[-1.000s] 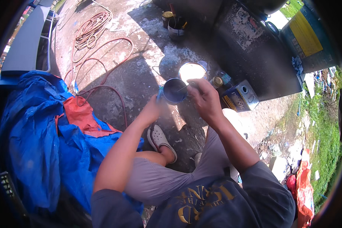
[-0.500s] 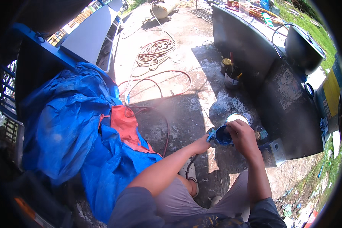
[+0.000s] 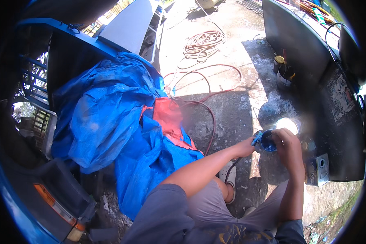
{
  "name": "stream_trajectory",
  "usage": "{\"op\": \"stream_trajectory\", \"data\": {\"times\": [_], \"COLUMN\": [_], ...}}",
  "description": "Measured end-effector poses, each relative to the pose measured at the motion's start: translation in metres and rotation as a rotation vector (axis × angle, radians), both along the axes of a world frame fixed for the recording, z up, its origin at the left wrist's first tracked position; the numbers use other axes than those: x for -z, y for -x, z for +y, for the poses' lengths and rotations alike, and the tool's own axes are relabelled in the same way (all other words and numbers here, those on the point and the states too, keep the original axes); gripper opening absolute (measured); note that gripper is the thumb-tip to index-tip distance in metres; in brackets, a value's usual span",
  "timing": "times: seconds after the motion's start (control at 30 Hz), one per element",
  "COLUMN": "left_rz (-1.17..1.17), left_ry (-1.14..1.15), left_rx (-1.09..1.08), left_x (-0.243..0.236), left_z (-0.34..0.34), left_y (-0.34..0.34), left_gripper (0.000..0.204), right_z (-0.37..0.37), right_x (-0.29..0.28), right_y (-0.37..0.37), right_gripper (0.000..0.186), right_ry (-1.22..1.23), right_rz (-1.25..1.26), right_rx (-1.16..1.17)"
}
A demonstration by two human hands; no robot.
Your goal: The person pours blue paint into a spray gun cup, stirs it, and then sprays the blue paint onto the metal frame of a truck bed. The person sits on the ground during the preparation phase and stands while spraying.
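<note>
1. The person sat low on the concrete floor [image 3: 232, 118], knees bent, with both forearms reaching forward to a small can [image 3: 267, 141] held above the floor near its right side, close to a dark metal panel [image 3: 313, 81].
2. The left hand [image 3: 246, 147] was closed about the can's left side, steadying it; a blue stick or handle [image 3: 256, 139] poked out beside its fingers, but which hand gripped it I could not tell.
3. The right hand [image 3: 288, 142] curled over the can's right rim, fingers bent; whether it pinched anything inside was hidden.
4. The can was already open and its inside showed blue, so the opening step looked finished, and judging by the blue wetness the contents were being worked or stirred.
5. A bright round lid or disc [image 3: 287, 124] lay just beyond the can, glaring in the sun.
6. A small square tin [image 3: 316, 171] stood on the floor to the right of the right forearm, apparently untouched.
7. Two more cans [image 3: 284, 71] stood farther off by the panel's foot, well apart from the hands.
8. No blue showed on the panel, so any application seemed, in my judgement, not yet begun.
9. A blue tarp [image 3: 110, 122] with a red patch lay heaped to the left, and a hose [image 3: 207, 81] curled across the floor behind it.
</note>
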State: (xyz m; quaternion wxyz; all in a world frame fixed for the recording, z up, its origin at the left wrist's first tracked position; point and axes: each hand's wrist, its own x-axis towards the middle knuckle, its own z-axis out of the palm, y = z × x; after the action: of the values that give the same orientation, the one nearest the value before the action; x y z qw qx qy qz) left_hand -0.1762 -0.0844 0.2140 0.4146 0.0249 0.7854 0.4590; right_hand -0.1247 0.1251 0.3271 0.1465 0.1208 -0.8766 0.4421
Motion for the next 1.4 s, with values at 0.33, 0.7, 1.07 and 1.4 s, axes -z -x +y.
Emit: {"op": "stream_trajectory", "data": {"times": [0.33,0.7,1.07,1.4], "left_rz": [0.113,0.146,0.134,0.181], "left_ry": [-0.034,-0.037,0.009,0.013], "left_rx": [0.044,0.054,0.071,0.111], "left_x": [0.009,0.020,0.006,-0.020], "left_z": [0.001,-0.001,-0.004,-0.002], "left_y": [-0.002,-0.003,-0.002,-0.006], "left_gripper": [0.061,0.060,0.060,0.057], "right_z": [0.006,0.004,0.006,0.007], "right_x": [-0.005,-0.009,-0.011,-0.015], "right_y": [-0.002,-0.006,-0.004,-0.008], "right_gripper": [0.009,0.011,0.011,0.011], "right_ry": [-0.006,0.002,-0.017,-0.011], "right_rz": [-0.012,0.048,0.032,-0.007], "right_rx": [-0.006,-0.105,-0.130,-0.133]}}
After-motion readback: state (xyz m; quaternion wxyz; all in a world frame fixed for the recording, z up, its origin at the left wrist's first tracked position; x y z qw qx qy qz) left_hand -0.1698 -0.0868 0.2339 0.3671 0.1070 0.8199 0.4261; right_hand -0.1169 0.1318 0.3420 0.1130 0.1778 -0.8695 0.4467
